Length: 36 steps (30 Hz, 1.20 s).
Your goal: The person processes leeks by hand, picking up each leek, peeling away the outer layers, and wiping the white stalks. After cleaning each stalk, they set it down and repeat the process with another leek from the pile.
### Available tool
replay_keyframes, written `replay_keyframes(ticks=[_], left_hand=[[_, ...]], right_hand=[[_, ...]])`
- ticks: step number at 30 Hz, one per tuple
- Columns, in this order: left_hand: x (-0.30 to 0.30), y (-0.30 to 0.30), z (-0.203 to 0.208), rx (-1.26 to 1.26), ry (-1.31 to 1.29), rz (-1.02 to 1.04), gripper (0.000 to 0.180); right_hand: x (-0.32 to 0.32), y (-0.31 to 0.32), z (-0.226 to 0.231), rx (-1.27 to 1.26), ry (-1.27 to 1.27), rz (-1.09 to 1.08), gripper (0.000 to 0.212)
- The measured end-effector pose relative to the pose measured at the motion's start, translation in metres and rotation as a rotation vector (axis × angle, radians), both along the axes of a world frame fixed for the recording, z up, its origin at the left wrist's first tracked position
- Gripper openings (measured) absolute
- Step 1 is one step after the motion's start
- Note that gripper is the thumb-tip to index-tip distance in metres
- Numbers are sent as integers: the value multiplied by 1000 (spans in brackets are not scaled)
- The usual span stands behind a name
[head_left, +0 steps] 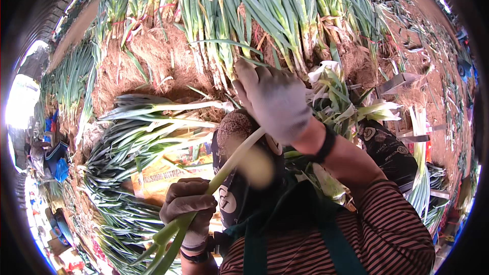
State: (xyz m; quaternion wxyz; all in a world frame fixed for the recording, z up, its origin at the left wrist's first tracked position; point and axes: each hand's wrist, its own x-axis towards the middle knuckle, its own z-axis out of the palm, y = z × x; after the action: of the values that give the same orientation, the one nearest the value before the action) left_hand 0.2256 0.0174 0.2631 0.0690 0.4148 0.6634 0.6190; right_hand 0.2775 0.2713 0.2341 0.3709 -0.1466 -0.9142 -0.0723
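My left hand (189, 209), in a grey glove, is closed around a green onion (229, 167). The stalk slants up to the right, its pale end reaching beneath my right hand; its green leaves hang below my left fist. My right hand (275, 97), gloved and blurred, is stretched over the roots and bases of standing green onions (300, 20). Its thumb and fingers look apart, with nothing visible between them. A blurred pale spot covers part of my dark patterned trouser leg (232, 201).
Trimmed green onions (163, 122) lie piled at left over a yellow printed sack (168, 175). Stripped leaves (331, 97) heap up right of my knee. Metal bars (402, 82) jut out at right, near more onions (420, 173). Bundles with stringy roots line the soil (137, 56).
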Motion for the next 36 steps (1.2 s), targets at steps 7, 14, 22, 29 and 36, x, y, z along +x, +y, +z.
replay_keyframes(ticks=[7, 14, 22, 29, 36], left_hand=[[-9, 7, 17, -55, 175, -282, 15], [-25, -4, 23, -58, 300, -409, 7], [-35, -1, 47, -165, 511, -607, 16], [-34, 5, 58, -238, 650, -588, 23], [-39, 5, 57, -243, 671, -625, 22]], right_hand=[[-6, -38, -4, 3, 145, 230, 40], [3, -2, 28, -333, 118, 308, 15], [54, -11, 52, -626, -435, 766, 15], [56, -20, 49, -365, -529, 742, 10], [60, -30, 44, -283, -559, 658, 11]])
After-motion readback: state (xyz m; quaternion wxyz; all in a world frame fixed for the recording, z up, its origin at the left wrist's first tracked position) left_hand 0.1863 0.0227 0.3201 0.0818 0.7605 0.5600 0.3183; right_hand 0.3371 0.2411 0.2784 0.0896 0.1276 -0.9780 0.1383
